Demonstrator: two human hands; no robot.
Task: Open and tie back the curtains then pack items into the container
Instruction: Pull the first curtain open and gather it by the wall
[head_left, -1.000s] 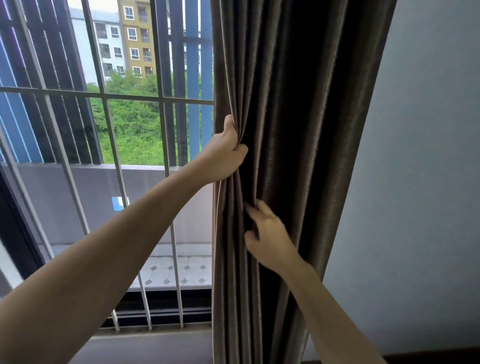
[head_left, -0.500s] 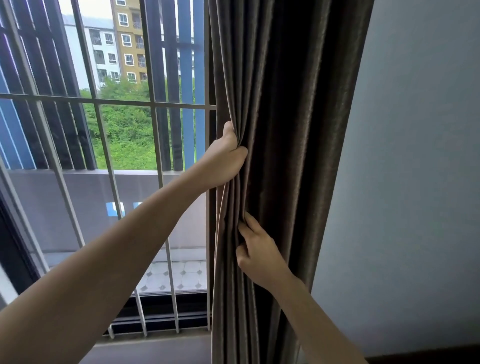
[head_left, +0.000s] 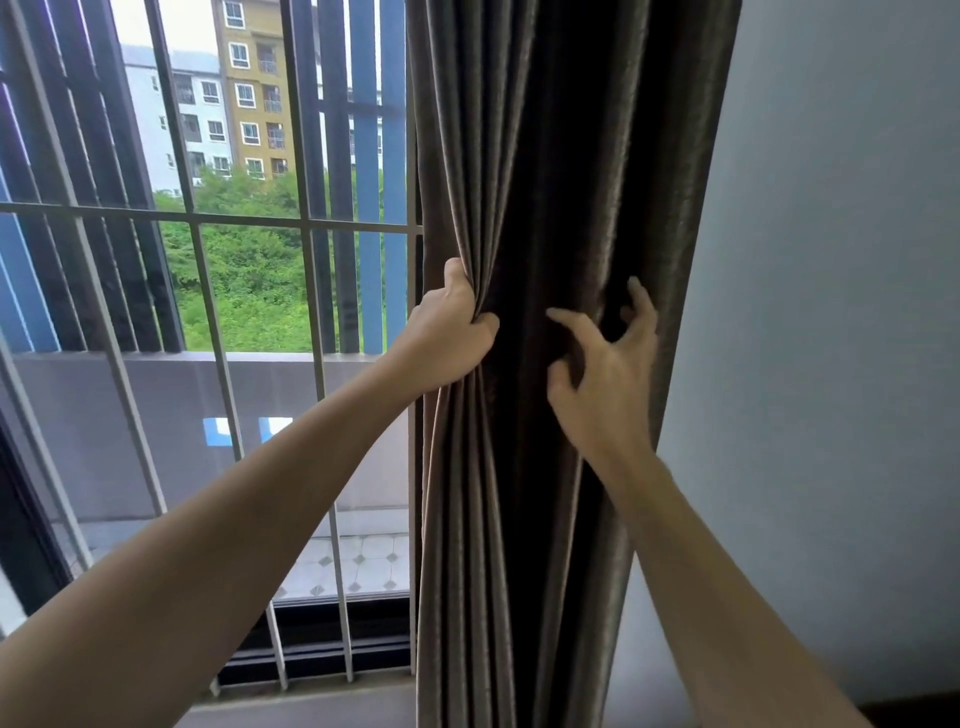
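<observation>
The curtain (head_left: 561, 208) hangs bunched between window grille (head_left: 208, 223) and wall (head_left: 831, 260). The left hand (head_left: 449, 338) clenches its leading folds — the right hand (head_left: 608, 369), fingers spread and released, should gather the rest tightly before tying.

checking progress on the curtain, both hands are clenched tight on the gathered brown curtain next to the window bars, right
Not quite. Only the left hand is clenched on the brown curtain, gripping its gathered edge beside the window bars. The right hand is open, fingers spread and curled against the folds without closing on them. The head view shows this.
</observation>
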